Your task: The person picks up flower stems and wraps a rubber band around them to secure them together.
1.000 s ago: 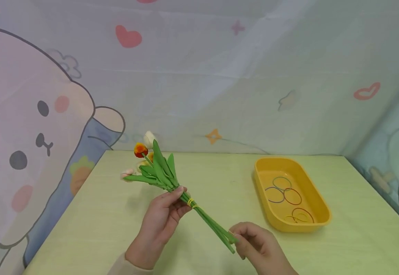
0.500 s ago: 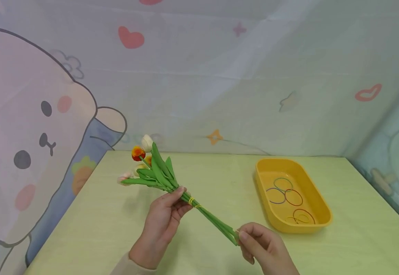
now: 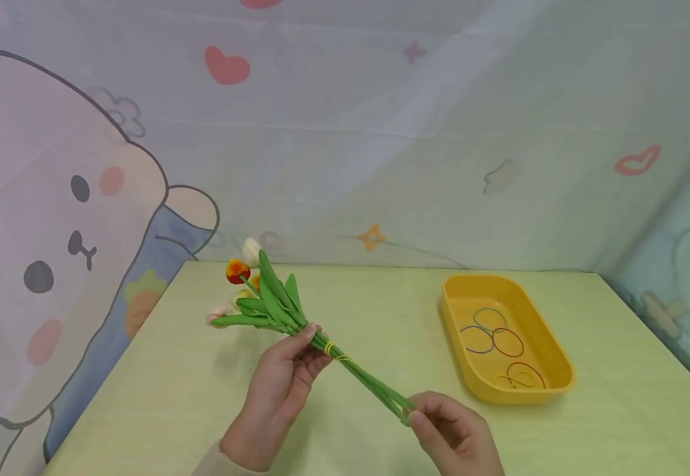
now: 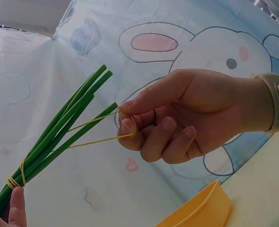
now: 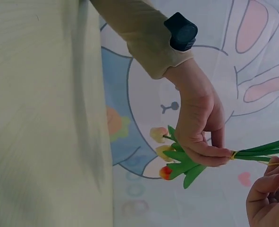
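Observation:
A bunch of tulips (image 3: 275, 299) with white, pink, yellow and orange-red heads slants across the head view, heads to the upper left. My left hand (image 3: 282, 383) holds it just below the leaves, thumb on top. Beside that thumb a yellow rubber band (image 4: 15, 180) is wound around the green stems (image 4: 59, 127). One loop of the band stretches out to my right hand (image 4: 172, 118), which pinches it between thumb and curled index finger near the cut stem ends. In the right wrist view my left hand (image 5: 200, 118) partly covers the leaves.
A yellow tray (image 3: 550, 344) stands on the right of the light green table (image 3: 160, 396). In it lie several loose rubber bands, among them a green one (image 3: 490, 309), a blue one and red ones. A printed cloth (image 3: 345, 165) hangs behind the table.
My right hand has shifted slightly right, then a little back left and down, at the stem ends. The flower heads have dipped slightly. My left hand keeps its hold.

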The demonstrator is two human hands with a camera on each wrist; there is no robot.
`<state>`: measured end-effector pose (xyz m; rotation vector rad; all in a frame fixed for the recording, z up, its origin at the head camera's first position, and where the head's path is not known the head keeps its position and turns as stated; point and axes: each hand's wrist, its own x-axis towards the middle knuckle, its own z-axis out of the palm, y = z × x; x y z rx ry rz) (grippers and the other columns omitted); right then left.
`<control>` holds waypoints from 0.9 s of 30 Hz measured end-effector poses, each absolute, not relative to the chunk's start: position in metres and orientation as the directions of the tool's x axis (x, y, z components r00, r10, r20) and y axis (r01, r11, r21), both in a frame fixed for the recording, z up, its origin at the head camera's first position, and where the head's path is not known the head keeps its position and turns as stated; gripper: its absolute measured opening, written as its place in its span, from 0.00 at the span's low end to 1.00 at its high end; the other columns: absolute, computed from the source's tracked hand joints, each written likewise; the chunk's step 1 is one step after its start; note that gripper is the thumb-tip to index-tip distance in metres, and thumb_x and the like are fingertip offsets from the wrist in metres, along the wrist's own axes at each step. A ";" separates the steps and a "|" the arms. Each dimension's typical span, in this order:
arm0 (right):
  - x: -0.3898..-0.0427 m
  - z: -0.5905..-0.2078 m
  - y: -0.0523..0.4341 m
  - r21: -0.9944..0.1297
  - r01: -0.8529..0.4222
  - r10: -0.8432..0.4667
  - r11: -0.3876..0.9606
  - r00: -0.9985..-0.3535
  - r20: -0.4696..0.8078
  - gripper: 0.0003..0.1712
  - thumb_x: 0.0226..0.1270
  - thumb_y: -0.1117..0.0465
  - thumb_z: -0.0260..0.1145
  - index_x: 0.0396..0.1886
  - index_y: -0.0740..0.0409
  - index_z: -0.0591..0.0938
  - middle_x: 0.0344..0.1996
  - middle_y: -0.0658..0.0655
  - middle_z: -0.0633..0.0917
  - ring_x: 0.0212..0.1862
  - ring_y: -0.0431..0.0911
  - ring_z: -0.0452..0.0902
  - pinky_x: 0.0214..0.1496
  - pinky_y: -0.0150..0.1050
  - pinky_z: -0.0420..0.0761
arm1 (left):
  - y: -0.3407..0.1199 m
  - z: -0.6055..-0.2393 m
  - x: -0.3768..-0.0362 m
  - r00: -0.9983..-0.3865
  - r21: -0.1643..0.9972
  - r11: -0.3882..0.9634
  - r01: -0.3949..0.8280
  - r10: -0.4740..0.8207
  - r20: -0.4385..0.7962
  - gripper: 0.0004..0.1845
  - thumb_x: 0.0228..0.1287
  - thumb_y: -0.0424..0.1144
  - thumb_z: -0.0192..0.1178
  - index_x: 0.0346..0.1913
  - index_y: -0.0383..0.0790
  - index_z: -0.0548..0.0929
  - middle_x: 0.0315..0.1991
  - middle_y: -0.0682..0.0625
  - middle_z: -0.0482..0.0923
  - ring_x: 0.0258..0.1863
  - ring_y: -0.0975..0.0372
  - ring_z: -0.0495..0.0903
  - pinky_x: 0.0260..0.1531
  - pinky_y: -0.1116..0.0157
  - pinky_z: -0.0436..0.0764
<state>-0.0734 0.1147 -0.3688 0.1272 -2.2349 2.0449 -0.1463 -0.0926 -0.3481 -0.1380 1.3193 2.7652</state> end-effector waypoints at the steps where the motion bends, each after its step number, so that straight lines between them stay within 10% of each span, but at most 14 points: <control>1: -0.074 -0.370 0.116 -0.982 -0.169 -0.026 0.079 -0.986 0.168 0.03 0.66 0.66 0.64 0.34 0.64 0.81 0.28 0.52 0.81 0.29 0.45 0.74 0.27 0.34 0.75 | -0.093 -0.348 -0.146 -0.993 0.772 -0.627 -0.105 0.029 -0.112 0.11 0.73 0.31 0.50 0.33 0.40 0.80 0.30 0.51 0.79 0.29 0.65 0.80 0.37 0.71 0.82; 19: -0.111 -0.387 0.130 -0.936 -0.351 -0.483 -0.037 -0.814 0.324 0.08 0.74 0.69 0.53 0.42 0.69 0.77 0.42 0.44 0.82 0.41 0.36 0.76 0.45 0.30 0.78 | -0.082 -0.356 -0.141 -0.980 0.872 -0.479 -0.098 0.199 -0.001 0.14 0.68 0.29 0.55 0.26 0.43 0.86 0.25 0.53 0.82 0.21 0.66 0.82 0.32 0.68 0.84; 27: -0.122 -0.394 0.127 -0.955 -0.290 -0.570 -0.066 -0.774 0.275 0.09 0.74 0.67 0.53 0.41 0.71 0.76 0.32 0.43 0.79 0.29 0.33 0.71 0.32 0.29 0.77 | -0.077 -0.364 -0.142 -0.952 0.922 -0.376 -0.095 0.306 0.026 0.10 0.66 0.31 0.58 0.27 0.41 0.85 0.22 0.54 0.83 0.21 0.67 0.82 0.31 0.68 0.84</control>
